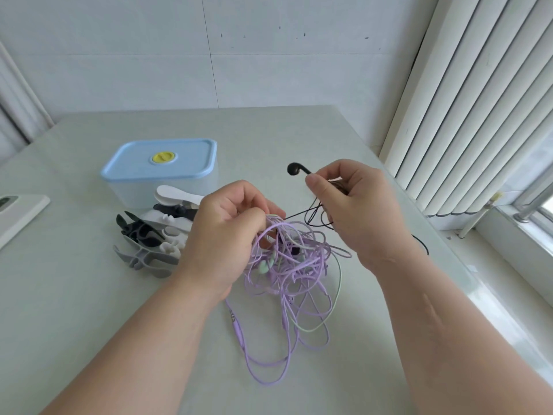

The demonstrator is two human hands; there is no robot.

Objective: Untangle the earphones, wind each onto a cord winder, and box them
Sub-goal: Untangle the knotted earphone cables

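Purple cord tangle point(294, 277) hangs from my left hand point(223, 232), fingers pinched closed on it above the table point(89, 310). My right hand point(356, 199) grips the black earbud point(296, 168) tightly, near the lidded box point(161, 170) and winders point(149, 235).

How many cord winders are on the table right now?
About 5 cord winders, piled before the box: white, black, white, black, grey. More may be hidden behind the left hand.
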